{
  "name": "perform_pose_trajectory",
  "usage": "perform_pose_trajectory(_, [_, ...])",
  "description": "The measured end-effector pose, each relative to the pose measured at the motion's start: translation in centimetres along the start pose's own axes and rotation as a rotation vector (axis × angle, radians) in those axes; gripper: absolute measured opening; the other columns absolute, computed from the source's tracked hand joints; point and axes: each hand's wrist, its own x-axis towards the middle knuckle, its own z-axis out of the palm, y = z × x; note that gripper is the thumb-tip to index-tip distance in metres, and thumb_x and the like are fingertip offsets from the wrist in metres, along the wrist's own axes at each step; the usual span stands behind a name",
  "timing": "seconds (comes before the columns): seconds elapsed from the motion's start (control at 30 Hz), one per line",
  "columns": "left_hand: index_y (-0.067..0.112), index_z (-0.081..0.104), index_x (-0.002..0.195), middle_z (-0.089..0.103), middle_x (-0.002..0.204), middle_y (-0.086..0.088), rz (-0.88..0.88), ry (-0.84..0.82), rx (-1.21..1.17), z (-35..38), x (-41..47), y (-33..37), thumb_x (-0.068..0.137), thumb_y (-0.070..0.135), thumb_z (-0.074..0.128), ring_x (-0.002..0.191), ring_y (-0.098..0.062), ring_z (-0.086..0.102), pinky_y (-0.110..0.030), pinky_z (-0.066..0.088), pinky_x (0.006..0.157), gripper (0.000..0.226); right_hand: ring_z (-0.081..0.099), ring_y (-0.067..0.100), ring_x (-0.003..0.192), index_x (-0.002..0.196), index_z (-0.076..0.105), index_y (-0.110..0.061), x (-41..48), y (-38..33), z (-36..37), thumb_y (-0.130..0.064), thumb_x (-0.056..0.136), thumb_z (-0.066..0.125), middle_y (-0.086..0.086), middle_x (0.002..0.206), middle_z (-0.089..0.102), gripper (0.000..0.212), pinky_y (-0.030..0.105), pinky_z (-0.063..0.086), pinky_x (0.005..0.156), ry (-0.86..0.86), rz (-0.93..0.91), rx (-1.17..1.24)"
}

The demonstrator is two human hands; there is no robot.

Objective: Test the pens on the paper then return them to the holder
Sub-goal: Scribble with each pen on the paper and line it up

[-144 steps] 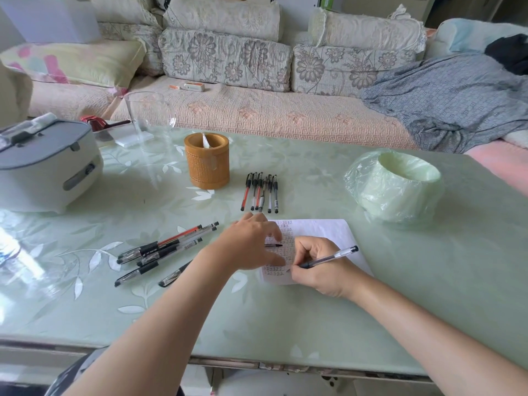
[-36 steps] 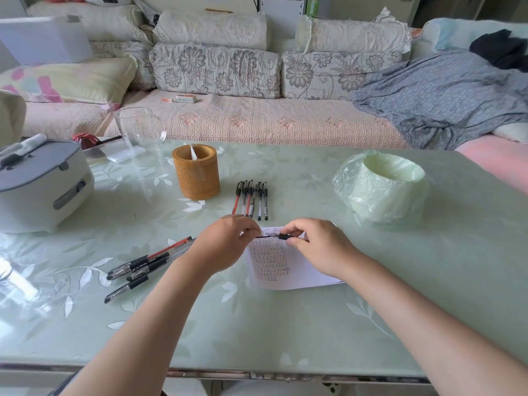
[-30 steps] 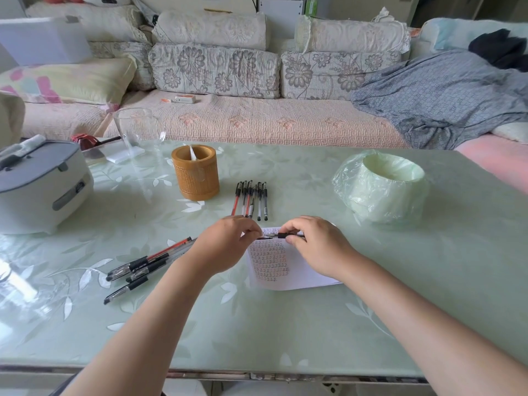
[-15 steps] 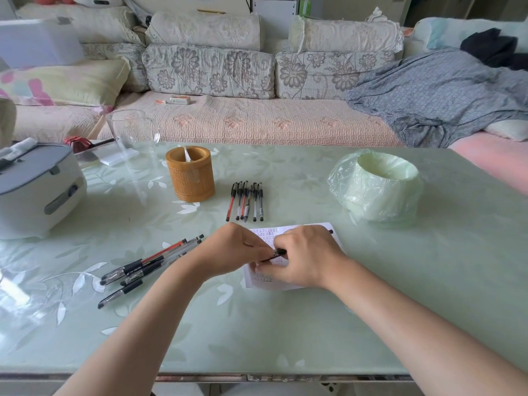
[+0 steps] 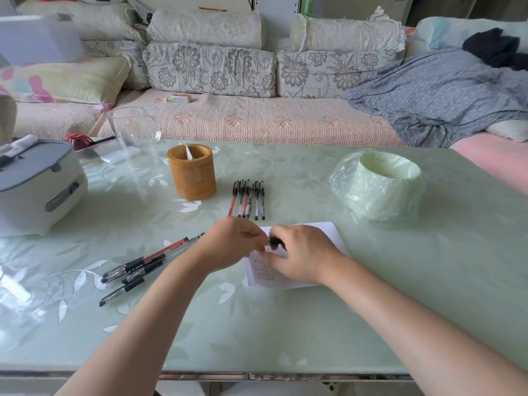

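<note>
two hands (image 5: 274, 250) crowd the paper (image 5: 331, 232) between pen groups (image 5: 248, 198).

A grey-lidded cooker (image 5: 34, 185) sits at the table's (image 5: 314, 324) left edge, a bag-lined green bin (image 5: 380, 187) well right

Both hands (image 5: 268, 250) together on a pen (image 5: 275, 241) above the scribbled paper (image 5: 328, 232).

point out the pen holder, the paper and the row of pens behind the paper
pen holder (image 5: 192, 178), head view, front wall
paper (image 5: 331, 234), head view, bare far right corner
row of pens (image 5: 251, 199), head view, middle of the barrels
</note>
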Motion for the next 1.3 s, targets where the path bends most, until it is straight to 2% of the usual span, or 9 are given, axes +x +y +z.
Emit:
perform_pose_trajectory(0.13, [0.026,0.071,0.085,0.07,0.073,0.01,0.073,0.201,0.046,-1.2,1.2,-1.5,0.089,0.024,0.065,0.057,0.004,0.055,-0.016,0.042,0.058,0.008,0.047,0.01,0.092,0.118,0.057,-0.017,0.7,0.5,-0.1,-0.003,0.086,0.048,-0.004,0.106,0.047,0.036,0.021,0.035,0.081,-0.013,0.076,0.256])
perform_pose_trajectory(0.43, [0.038,0.066,0.102,0.066,0.086,0.02,0.007,0.288,0.262,-3.1,0.7,-4.8,0.086,0.031,0.068,0.075,-0.007,0.057,-0.026,0.045,0.067,0.017,0.057,0.007,0.082,0.098,0.075,-0.025,2.5,0.0,-1.1,-0.026,0.087,0.069,-0.016,0.08,0.06,0.013,0.02,0.04,0.072,-0.052,0.239,0.187])
perform_pose_trajectory(0.63, [0.034,0.06,0.109,0.063,0.091,0.017,-0.078,0.18,0.498,-4.1,-1.9,-6.2,0.083,0.042,0.065,0.088,-0.011,0.057,-0.026,0.041,0.068,0.027,0.069,0.025,0.081,0.079,0.076,-0.01,4.9,0.3,-0.4,-0.016,0.084,0.065,0.007,0.082,0.075,0.014,0.034,0.057,0.076,0.112,0.425,0.265])
perform_pose_trajectory(0.8, [0.037,0.064,0.103,0.063,0.096,0.014,-0.053,0.128,0.648,-3.9,-2.6,-6.3,0.085,0.044,0.061,0.093,-0.009,0.053,-0.025,0.036,0.065,0.02,0.056,0.043,0.054,0.058,0.059,-0.002,7.0,1.8,0.6,-0.013,0.069,0.052,0.027,0.059,0.051,0.017,0.039,0.056,0.054,0.234,0.574,0.187])
perform_pose_trajectory(0.87, [0.037,0.066,0.101,0.065,0.096,0.015,-0.041,0.121,0.64,-4.0,-2.5,-6.2,0.086,0.039,0.061,0.097,-0.01,0.056,-0.024,0.038,0.066,0.017,0.049,0.04,0.043,0.048,0.042,-0.013,7.9,2.5,0.9,-0.011,0.065,0.051,0.013,0.047,0.031,0.019,0.03,0.044,0.045,0.243,0.581,0.162])
perform_pose_trajectory(1.03, [0.033,0.068,0.098,0.063,0.097,0.012,0.004,0.148,0.578,-3.8,-1.8,-6.3,0.089,0.032,0.053,0.095,-0.015,0.058,-0.025,0.041,0.068,0.017,0.048,0.037,0.042,0.056,0.056,-0.002,10.3,3.0,1.8,-0.009,0.062,0.052,0.024,0.051,0.048,0.01,0.037,0.055,0.05,0.284,0.628,0.185])
perform_pose_trajectory(1.13, [0.029,0.067,0.101,0.062,0.098,0.008,0.068,0.147,0.512,-4.0,-1.0,-6.3,0.092,0.032,0.052,0.093,-0.018,0.059,-0.03,0.049,0.074,0.018,0.062,0.044,0.073,0.073,0.068,0.006,11.2,3.0,2.3,-0.005,0.066,0.058,0.028,0.08,0.064,0.016,0.041,0.058,0.056,0.277,0.626,0.195])
perform_pose_trajectory(1.23, [0.023,0.064,0.104,0.059,0.1,0.006,0.117,0.166,0.449,-4.3,-0.6,-5.9,0.094,0.03,0.052,0.09,-0.018,0.057,-0.03,0.047,0.077,0.018,0.029,0.03,0.054,0.049,0.042,-0.013,11.6,3.0,2.9,-0.006,0.065,0.055,0.013,0.052,0.028,0.022,0.027,0.025,0.046,0.246,0.577,0.123])
perform_pose_trajectory(1.3, [0.021,0.062,0.104,0.057,0.1,0.005,0.131,0.187,0.407,-4.2,-0.4,-5.7,0.095,0.028,0.051,0.088,-0.018,0.056,-0.029,0.044,0.074,0.016,0.026,0.023,0.049,0.049,0.036,-0.016,11.6,3.0,3.2,-0.011,0.068,0.056,0.004,0.049,0.024,0.028,0.027,0.022,0.047,0.237,0.541,0.133])
